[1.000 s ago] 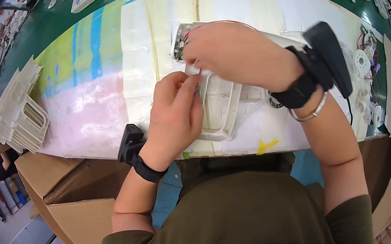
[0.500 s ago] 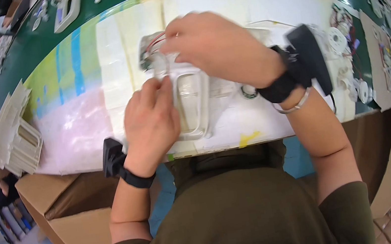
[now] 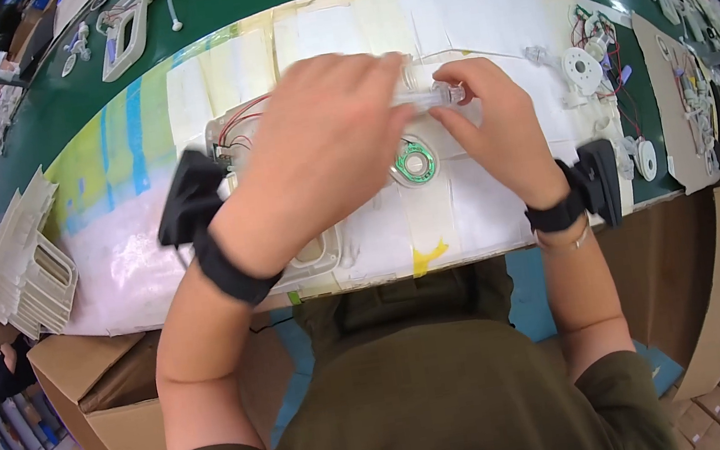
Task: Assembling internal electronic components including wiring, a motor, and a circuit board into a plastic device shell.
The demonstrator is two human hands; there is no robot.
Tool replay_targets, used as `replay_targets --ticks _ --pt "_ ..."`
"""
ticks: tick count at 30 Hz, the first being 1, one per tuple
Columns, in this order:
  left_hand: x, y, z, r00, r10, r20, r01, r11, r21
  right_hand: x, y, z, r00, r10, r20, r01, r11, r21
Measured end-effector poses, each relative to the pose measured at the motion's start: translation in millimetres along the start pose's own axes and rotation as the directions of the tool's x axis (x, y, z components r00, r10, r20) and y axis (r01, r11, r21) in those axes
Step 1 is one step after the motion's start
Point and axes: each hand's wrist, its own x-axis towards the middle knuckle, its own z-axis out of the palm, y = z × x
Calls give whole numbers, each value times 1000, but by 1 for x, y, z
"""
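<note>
A clear plastic cylinder (image 3: 427, 98) lies crosswise between my hands over the white worktop. My right hand (image 3: 496, 114) pinches its right end between thumb and fingers. My left hand (image 3: 321, 143), smeared by motion, reaches across from the left and closes around the left end; its fingertips are partly hidden. Under my left forearm sits a white plastic housing (image 3: 332, 252), mostly covered, with red wires (image 3: 242, 120) showing at its far end. A round part with a green ring-shaped circuit board (image 3: 415, 162) rests below the cylinder.
Stacked cream plastic frames (image 3: 34, 262) stand at the left edge. White spools (image 3: 582, 69), wires and small clear parts lie to the right. More white housings (image 3: 127, 37) sit on the green table beyond. Open cardboard boxes (image 3: 133, 377) flank me below the worktop.
Both hands have left the white housing and moved right, my left hand crossing over it. They now meet at the clear cylinder. The green-ringed part has come into fuller view.
</note>
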Motion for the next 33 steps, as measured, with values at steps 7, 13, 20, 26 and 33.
replay_targets --ticks 7,13,20,26,33 --pt "3 -30 -9 972 -73 224 170 875 -452 -35 -15 10 989 -68 -130 67 998 -11" --pt "-6 -22 -11 946 -119 300 262 827 -498 -24 -16 -7 984 -153 87 145 985 98" --pt "-3 -23 9 995 2 103 32 943 -332 -2 -11 7 998 -16 53 -31 633 773" --pt "-5 -19 23 995 -28 -91 17 992 -124 7 -34 17 980 -80 -182 96 992 82" --pt "-25 -52 -31 999 -14 -30 16 997 69 37 -22 -15 996 -63 56 77 943 -324"
